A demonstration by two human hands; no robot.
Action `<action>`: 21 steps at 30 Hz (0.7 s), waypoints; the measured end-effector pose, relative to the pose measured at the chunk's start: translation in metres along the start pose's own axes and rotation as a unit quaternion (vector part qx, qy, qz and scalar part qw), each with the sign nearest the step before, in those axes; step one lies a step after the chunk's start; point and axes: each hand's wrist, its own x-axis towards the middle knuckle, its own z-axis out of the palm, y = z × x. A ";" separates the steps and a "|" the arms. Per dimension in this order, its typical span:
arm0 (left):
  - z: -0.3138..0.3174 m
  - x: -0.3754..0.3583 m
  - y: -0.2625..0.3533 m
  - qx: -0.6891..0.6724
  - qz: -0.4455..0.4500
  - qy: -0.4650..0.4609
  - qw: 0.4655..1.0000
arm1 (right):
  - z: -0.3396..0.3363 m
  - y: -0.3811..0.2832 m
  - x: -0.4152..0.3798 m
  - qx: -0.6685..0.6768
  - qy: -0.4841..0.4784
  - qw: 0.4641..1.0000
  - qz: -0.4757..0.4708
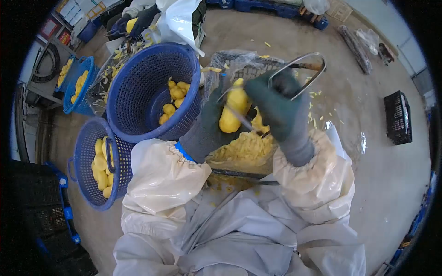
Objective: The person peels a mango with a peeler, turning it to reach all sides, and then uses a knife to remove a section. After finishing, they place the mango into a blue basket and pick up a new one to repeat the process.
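Observation:
A peeled yellow fruit or vegetable (234, 110) is upright in the middle, with my left hand (212, 115) wrapped round its left side in a dark green glove. My right hand (276, 99), also gloved and blurred, is closed on a tool with a curved metal loop (317, 69). A thin blade (244, 120) crosses the front of the yellow piece. Below both hands, yellow peelings (244, 149) fill a plastic-lined crate (230, 172).
A large blue basket (131, 96) holds several yellow pieces at the left; a smaller one (85, 152) stands before it. Another person's gloved hands (142, 23) work at the top left. A black crate (397, 118) lies at the right.

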 end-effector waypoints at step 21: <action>-0.008 0.022 -0.008 -0.310 -0.187 -0.131 0.923 | -0.029 0.055 0.046 -0.071 0.163 0.981 -0.075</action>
